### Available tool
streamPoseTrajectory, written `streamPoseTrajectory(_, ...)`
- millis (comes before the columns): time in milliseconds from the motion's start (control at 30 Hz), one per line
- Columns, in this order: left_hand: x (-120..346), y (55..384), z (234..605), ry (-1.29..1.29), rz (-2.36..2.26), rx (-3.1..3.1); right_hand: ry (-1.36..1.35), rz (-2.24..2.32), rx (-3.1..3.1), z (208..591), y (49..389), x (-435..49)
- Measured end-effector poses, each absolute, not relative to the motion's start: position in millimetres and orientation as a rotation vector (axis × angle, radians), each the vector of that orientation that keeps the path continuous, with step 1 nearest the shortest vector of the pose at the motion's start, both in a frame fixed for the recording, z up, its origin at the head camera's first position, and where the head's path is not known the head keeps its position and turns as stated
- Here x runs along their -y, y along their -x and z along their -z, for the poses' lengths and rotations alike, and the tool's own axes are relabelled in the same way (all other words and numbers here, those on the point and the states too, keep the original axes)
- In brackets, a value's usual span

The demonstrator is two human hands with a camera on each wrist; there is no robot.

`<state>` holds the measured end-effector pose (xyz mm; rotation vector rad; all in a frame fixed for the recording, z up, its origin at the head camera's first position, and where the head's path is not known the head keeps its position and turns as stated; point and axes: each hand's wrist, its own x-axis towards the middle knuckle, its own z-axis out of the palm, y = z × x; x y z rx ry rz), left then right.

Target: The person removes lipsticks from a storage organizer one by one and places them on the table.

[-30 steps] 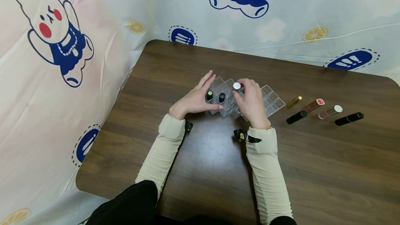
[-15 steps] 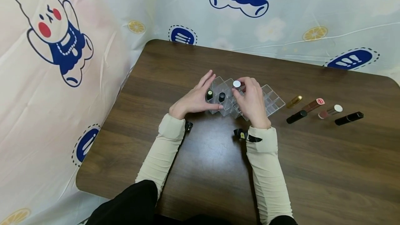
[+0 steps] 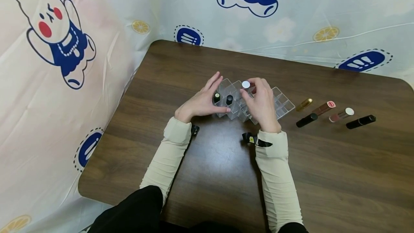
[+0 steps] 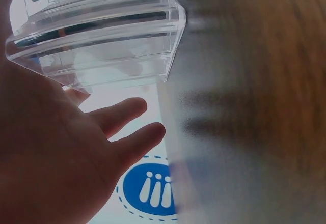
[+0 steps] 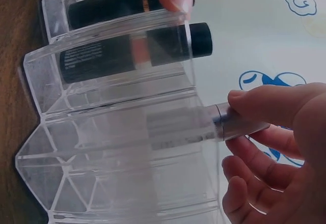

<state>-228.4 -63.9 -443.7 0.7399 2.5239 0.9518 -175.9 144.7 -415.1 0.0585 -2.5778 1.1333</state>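
Note:
My right hand (image 3: 261, 101) pinches the silver cap of a lipstick (image 5: 232, 122) between thumb and fingers. Its paler lower part shows through the wall of a clear lipstick organizer (image 3: 284, 105), inside one compartment. At the organizer's left end, my left hand (image 3: 202, 101) rests with the thumb along the near rim and the fingers spread behind. In the left wrist view, two fingers (image 4: 135, 142) stretch out past the clear plastic. Two dark tubes stand in compartments close to that hand: one with a greenish top (image 3: 217, 97), the other a black tube (image 3: 229, 100).
Right of the organizer, several cosmetics lie on the brown wooden table (image 3: 323, 172): a gold tube (image 3: 304, 105), a brown tube (image 3: 324, 108), a black tube (image 3: 307, 120), a pink silver-capped tube (image 3: 341, 114) and another black tube (image 3: 361, 122). Printed cloth (image 3: 284, 31) hangs behind.
The right hand and the silver-capped lipstick have shifted slightly upward in the head view, toward the table's far side. The left hand keeps its place on the organizer.

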Motion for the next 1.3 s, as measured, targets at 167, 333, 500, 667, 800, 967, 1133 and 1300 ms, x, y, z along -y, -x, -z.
streamPoseTrajectory(167,63.9,228.5,443.5,-0.737,-0.953,-2.521,-0.055,-1.152,2.549,412.5,174.4,-144.8)
streamPoseTrajectory(333,63.8,227.8,443.3,-0.729,-0.948,-2.526,-0.061,-1.162,2.526,411.1,174.3,-145.5)
streamPoseTrajectory(500,63.2,228.0,443.6,-0.734,-0.928,-2.539,-0.081,-1.165,2.496,410.1,173.6,-146.2)
streamPoseTrajectory(667,62.8,228.6,444.2,-0.739,-0.923,-2.545,-0.09,-1.173,2.481,408.3,172.2,-147.4)
streamPoseTrajectory(800,62.5,228.4,444.2,-0.736,-0.924,-2.546,-0.1,-1.168,2.471,406.6,171.4,-148.4)
streamPoseTrajectory(967,62.4,228.6,444.0,-0.732,-0.928,-2.541,-0.111,-1.169,2.462,404.8,170.7,-149.0)
streamPoseTrajectory(1133,62.7,227.9,442.4,-0.73,-0.938,-2.534,-0.11,-1.174,2.456,404.2,170.9,-148.7)
streamPoseTrajectory(1300,62.8,227.5,440.9,-0.729,-0.931,-2.535,-0.111,-1.168,2.456,403.9,171.0,-148.7)
